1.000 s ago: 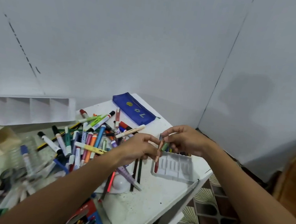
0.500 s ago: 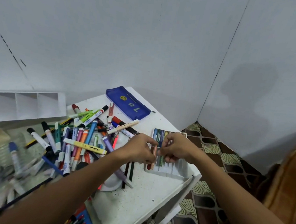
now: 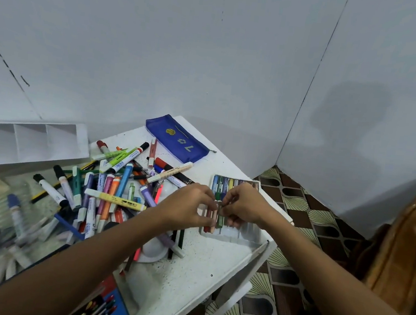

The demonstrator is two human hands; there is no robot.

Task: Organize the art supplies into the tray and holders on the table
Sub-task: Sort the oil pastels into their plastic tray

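Nearest the camera, at the lower edge, a blue box of coloured pencils [image 3: 106, 308] is lying half out of view; its printing is too blurred to read. Beyond it, both hands are working over the white ridged tray [image 3: 235, 233] sitting on the tabletop [image 3: 189, 278] near its right edge.

The left hand [image 3: 186, 204] and the right hand [image 3: 241, 205] are meeting fingertip to fingertip, fingers curled and pinching a short crayon [image 3: 220, 210] at its upper end, just above the tray's grooves. A red and an orange stick are already lying in the leftmost grooves beside it, and a further row of crayons [image 3: 227, 185] is filling the tray's far half.

Judging by its look, the crayon is light and stiff but brittle, liable to snap if bent, and its waxy skin is probably a little slippery; a gentle pinch near the middle, or at both ends, is likely safest for laying it flat into a groove.

To the left, a heap of markers and highlighters [image 3: 111, 185] is waiting to be sorted; their barrel labels are too small to read. Farther back a white divided holder [image 3: 29, 138] is standing against the wall, and a blue pencil pouch [image 3: 176, 138] is lying at the far corner, showing a basketball emblem and what looks like "7" upside down.
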